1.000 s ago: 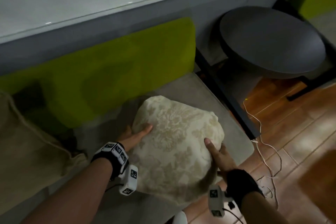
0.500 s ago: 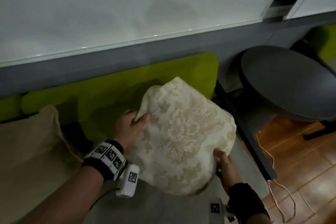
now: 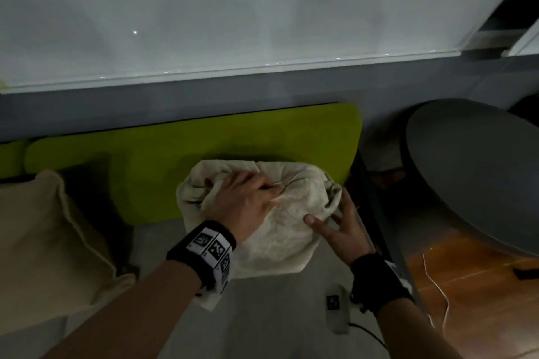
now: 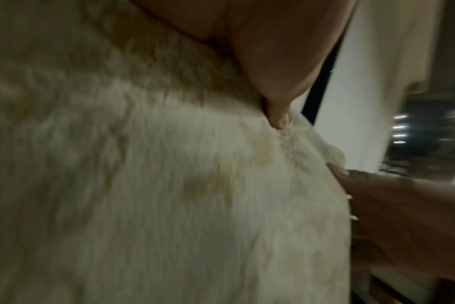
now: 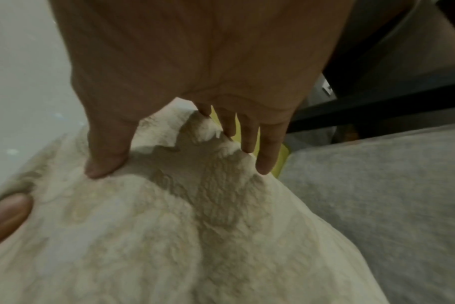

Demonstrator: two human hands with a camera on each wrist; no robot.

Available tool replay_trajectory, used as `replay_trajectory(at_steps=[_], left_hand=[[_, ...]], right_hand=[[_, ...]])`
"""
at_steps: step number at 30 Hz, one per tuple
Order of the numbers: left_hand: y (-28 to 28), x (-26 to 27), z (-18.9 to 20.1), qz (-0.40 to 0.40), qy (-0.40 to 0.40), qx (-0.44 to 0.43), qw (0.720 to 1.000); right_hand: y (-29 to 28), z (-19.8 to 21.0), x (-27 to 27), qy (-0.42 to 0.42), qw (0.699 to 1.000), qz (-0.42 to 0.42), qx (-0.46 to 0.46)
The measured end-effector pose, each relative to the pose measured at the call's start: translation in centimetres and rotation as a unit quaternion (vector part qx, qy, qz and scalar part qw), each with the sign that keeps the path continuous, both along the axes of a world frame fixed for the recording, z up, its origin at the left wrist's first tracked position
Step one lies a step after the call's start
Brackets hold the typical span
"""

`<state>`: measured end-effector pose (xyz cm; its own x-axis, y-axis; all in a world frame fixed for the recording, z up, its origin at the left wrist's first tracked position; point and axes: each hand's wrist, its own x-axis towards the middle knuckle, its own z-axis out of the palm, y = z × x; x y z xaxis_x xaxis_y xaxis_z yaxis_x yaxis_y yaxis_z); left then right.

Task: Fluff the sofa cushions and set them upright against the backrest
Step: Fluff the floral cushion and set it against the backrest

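Running left-right behind everything, the green backrest (image 3: 262,137) is met by the patterned cushion (image 3: 280,230), stood on the grey seat (image 3: 277,315) w/ its long axis approx. along the sofa, face turned outward. Left hand (image 3: 248,204) is pressed flat into its top, fingers prob. straight. Right hand (image 3: 344,230) is splayed open against its right edge.

Two cushions: a patterned cream cushion (image 3: 280,230) under both hands and a plain beige cushion (image 3: 43,242) left of them. One round grey table (image 3: 478,172) stands right of them.
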<state>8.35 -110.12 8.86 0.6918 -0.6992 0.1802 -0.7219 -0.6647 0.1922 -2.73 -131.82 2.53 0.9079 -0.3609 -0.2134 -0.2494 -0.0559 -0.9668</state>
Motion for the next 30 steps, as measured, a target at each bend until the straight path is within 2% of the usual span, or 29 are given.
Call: replay_trajectory(at_steps=[2,4,6,8,9,11,13,14,16,18,20,21,24,27,30], left_hand=[[-1.1,0.7,-1.1,0.042,0.030,0.018,0.999],[-1.6,1.6,-0.8,0.066,0.078,-0.006,0.995],[-0.6,2.4,0.4,0.084,0.127,-0.096,0.984],[1.6,3.6,2.0,0.138,0.112,-0.176,0.968],[3.3,4.3,2.4,0.181,0.101,-0.194,0.959],[6.7,5.6,2.9,0.258,0.111,-0.214,0.936],[9.5,6.5,2.8,0.284,0.136,-0.228,0.921],[10.4,6.8,2.6,0.290,0.150,-0.218,0.920],[11.4,7.0,1.9,0.292,0.201,-0.177,0.918],[11.8,6.7,0.8,0.270,0.273,-0.121,0.915],[12.0,6.4,0.0,0.251,0.316,-0.131,0.905],[12.2,6.3,-0.4,0.256,0.327,-0.142,0.899],[12.7,5.5,-1.4,0.276,0.364,-0.130,0.880],[12.8,4.9,-2.7,0.249,0.368,-0.096,0.891],[13.3,4.6,-2.9,0.224,0.367,-0.101,0.897]], right_hand=[[-0.8,-1.0,1.2,-0.012,1.000,0.017,-0.011],[-1.7,-1.3,2.2,0.000,0.999,0.028,-0.015],[-2.7,-1.2,2.6,0.025,0.998,0.043,-0.024],[-3.6,-0.2,2.6,0.055,0.997,0.053,-0.023],[-4.0,0.6,2.6,0.064,0.997,0.031,-0.041],[-4.8,1.9,2.6,0.016,0.990,-0.054,-0.126],[-5.2,3.4,3.1,-0.065,0.970,-0.116,-0.204],[-5.2,3.9,3.7,-0.090,0.963,-0.119,-0.225],[-5.1,4.1,5.3,-0.083,0.960,-0.080,-0.254],[-4.5,4.3,7.0,0.016,0.951,0.037,-0.307],[-3.7,4.4,8.1,0.125,0.913,0.150,-0.359],[-3.3,4.6,8.4,0.152,0.900,0.173,-0.369],[-2.5,4.3,8.6,0.166,0.886,0.204,-0.382],[-1.7,3.7,8.7,0.168,0.868,0.242,-0.400],[-0.9,3.4,9.3,0.159,0.871,0.228,-0.405]])
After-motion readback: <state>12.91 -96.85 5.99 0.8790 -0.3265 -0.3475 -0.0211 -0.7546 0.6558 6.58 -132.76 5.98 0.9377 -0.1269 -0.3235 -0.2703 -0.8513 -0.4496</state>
